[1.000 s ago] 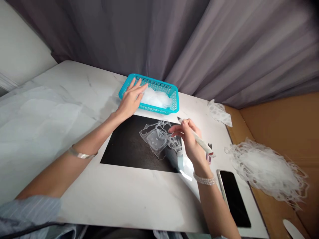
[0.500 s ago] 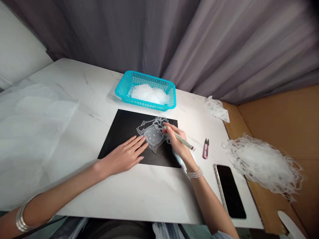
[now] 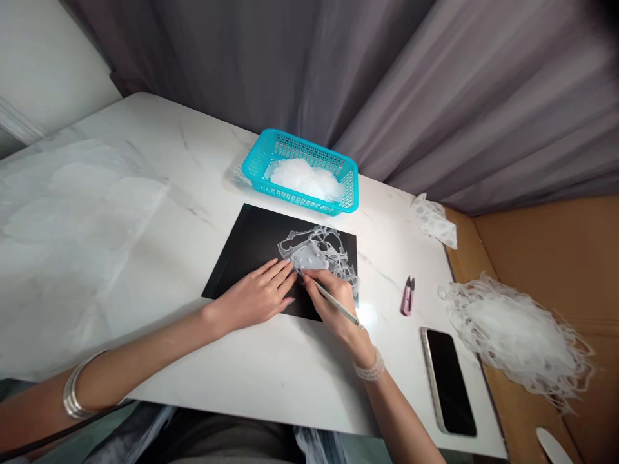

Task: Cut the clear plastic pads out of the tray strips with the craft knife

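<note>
A translucent plastic piece (image 3: 310, 256) with small pale squares on it lies on a black mat (image 3: 251, 241). Loose clear strips (image 3: 333, 243) curl around its upper and right sides. My left hand (image 3: 258, 293) lies flat, fingers stretched out, with its fingertips at the piece's lower left edge. Pinched in my right hand (image 3: 336, 303) is a slim pen-like tool (image 3: 338, 304) with a pale handle. Its tip points down at the piece's lower edge, close to my left fingertips. The tip itself is too small to make out.
Behind the mat stands a blue basket (image 3: 300, 200) holding whitish translucent pieces (image 3: 304, 177). Pink thread snips (image 3: 407, 298) and a phone (image 3: 449, 383) lie at right. Beyond them, a cardboard box (image 3: 546, 241) holds tangled clear strips (image 3: 520, 338). Translucent sheets (image 3: 62, 245) cover the table's left.
My right hand has moved the pen-like tool from the piece's upper right side down to its lower edge, near my left fingertips. Loose strips now show at the right. The view has shifted slightly.
</note>
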A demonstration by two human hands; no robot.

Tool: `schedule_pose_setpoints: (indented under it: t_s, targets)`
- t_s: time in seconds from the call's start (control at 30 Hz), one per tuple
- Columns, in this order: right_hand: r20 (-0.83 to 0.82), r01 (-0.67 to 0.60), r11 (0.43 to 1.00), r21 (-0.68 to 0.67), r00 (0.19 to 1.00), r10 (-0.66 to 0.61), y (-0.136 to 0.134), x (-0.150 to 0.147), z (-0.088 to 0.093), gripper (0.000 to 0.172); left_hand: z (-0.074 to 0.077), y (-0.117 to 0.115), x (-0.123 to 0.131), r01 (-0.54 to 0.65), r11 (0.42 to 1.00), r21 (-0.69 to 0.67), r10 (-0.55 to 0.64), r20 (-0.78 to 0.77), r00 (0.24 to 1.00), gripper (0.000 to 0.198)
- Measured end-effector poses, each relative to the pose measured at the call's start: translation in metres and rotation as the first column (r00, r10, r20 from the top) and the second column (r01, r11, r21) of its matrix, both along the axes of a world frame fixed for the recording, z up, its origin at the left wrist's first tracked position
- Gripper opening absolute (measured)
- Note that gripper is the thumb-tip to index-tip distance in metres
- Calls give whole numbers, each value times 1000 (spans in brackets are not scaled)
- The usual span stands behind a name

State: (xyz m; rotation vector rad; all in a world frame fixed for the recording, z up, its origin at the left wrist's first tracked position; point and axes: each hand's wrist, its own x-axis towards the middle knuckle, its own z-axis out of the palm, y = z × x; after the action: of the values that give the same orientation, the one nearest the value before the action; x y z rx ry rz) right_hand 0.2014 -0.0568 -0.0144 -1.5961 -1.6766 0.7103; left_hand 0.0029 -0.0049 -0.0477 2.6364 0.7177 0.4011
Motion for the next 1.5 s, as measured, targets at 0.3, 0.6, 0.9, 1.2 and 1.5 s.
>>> schedule_pose_setpoints:
  t_s: [0.3,0.6,0.9,1.2,1.5]
  targets:
    - [147,-90,995,54,986,81,6,-4,-3,23,2,2,-1,22,989,-143,-17,40,999,55]
    - [261,-178,979,100,954,147,-13,7,0,21,4,3,-3,27,957,-287,2,100,995,55]
    - [243,-175,976,134,960,139,0,6,-8,21,2,9,-4,46,989,-139,-38,58,998,49]
    - [265,-182,968,170,955,133,-2,6,-9,21,7,4,1,3,998,-65,1,61,998,50]
    - [232,-173,957,232,966,118,0,7,-13,18,13,-3,4,34,924,381,60,-231,971,51]
